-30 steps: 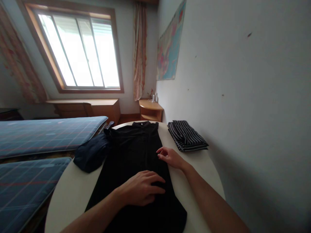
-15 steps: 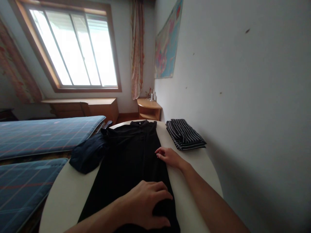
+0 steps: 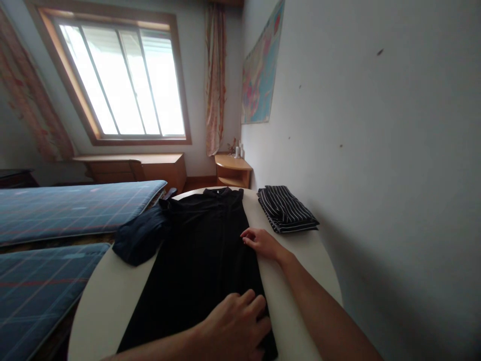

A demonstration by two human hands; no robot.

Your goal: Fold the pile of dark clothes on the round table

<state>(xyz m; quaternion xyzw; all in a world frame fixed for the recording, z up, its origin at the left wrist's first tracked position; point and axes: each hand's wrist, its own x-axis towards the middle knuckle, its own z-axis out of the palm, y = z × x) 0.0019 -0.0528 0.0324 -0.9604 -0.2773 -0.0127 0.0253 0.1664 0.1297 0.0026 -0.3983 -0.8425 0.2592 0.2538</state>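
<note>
A black collared shirt (image 3: 195, 260) lies spread over the round white table (image 3: 99, 301), its collar at the far end and its hem toward me. My right hand (image 3: 261, 241) rests on the shirt's right edge about midway along, thumb and fingers closed on the cloth. Lower down, my left hand (image 3: 238, 323) reaches across the shirt to the same edge near the hem. Its fingers are curled down onto the fabric; the fingertips are partly hidden.
Folded black-and-white striped clothing (image 3: 287, 209) lies at the table's right, close to the wall. A dark blue folded garment (image 3: 139, 238) sits by the left edge, against the shirt. Blue plaid mattresses (image 3: 75, 208) are on the left. A desk (image 3: 165, 168) stands under the window.
My left hand has moved slightly right and down toward the shirt's edge, and its spread fingers have curled in. The right hand stays in place. The view has shifted slightly.
</note>
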